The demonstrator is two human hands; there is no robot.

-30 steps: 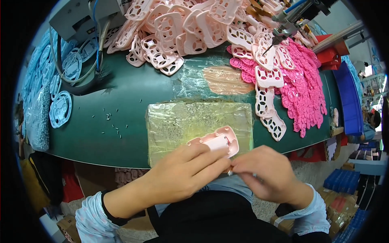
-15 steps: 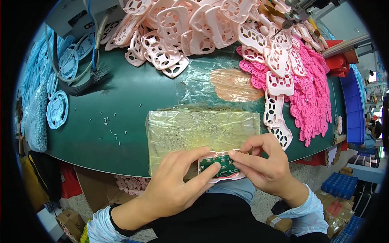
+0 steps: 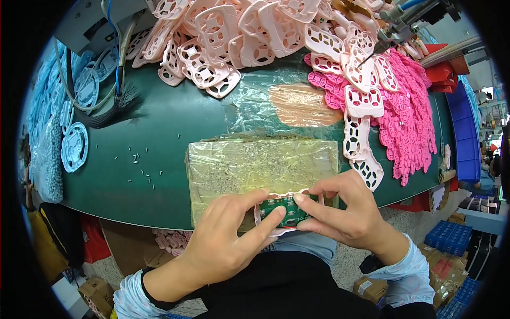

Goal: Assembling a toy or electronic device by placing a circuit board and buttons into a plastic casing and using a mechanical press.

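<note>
A green circuit board (image 3: pixel 287 212) lies in a pale pink plastic shell (image 3: pixel 279 232) at the near edge of the table. My left hand (image 3: pixel 229 229) grips the shell's left side, its thumb pressing on the board's face. My right hand (image 3: pixel 348 215) grips the right side, with thumb and index finger at the board's upper right. A red wire runs along the board's lower edge. The fingers under the shell are hidden. Just beyond the hands is a yellowish block (image 3: pixel 263 165) wrapped in clear film, with small bits stuck on top.
Small screws (image 3: pixel 136 158) are scattered on the green table (image 3: pixel 164 117). Pale pink shells (image 3: pixel 218 32) are heaped at the back, bright pink parts (image 3: pixel 406 122) at right, blue parts (image 3: pixel 75 146) at left. A metal machine arm (image 3: pixel 396 34) reaches in at the upper right.
The right thumb and fingers have moved from the shell's upper right corner onto the board. The left thumb stays on the board. The whole view has shifted slightly.
</note>
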